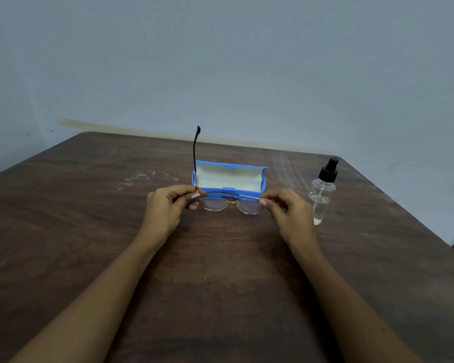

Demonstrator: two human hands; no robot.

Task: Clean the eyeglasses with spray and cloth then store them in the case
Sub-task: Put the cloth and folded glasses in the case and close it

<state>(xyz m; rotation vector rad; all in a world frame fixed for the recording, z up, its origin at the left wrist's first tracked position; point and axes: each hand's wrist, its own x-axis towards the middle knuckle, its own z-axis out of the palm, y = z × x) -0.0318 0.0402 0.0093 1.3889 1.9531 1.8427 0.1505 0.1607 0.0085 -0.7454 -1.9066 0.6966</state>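
Thin gold-rimmed eyeglasses [231, 204] hang just above the table in front of me. My left hand [168, 208] pinches their left hinge, and my right hand [286, 210] pinches the right one. The left temple arm sticks straight up, dark-tipped; the right one lies folded across the top of the lenses. Directly behind the glasses a blue case [230, 176] stands open, its pale lining facing me. To the right stands a clear spray bottle [321, 192] with a black pump top. No cloth is visible.
The brown wooden table [220, 271] runs back to a grey-blue wall. Its far edge lies behind the case, and its right edge slants down past the bottle. Pale scuff marks show left of the case.
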